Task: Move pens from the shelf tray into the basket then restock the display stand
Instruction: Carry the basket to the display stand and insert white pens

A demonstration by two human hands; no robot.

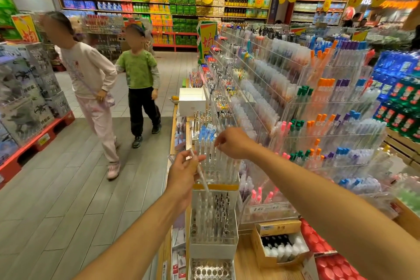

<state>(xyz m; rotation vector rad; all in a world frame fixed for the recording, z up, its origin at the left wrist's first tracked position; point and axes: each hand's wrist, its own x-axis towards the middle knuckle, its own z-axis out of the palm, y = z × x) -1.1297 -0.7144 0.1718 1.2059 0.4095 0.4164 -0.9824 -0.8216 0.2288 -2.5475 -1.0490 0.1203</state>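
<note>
one clear pen is tilted above the tiered acrylic display stand, whose slots hold rows of upright pens.

Left hand: pinches one clear pen, tilted, its lower tip just above the tiered display stand. Right hand: fingers curled, pinching the top of an upright pen among the clear pens in the stand's upper tier. Surroundings: acrylic pen racks at right, white box beyond, two people in the aisle at left.
</note>
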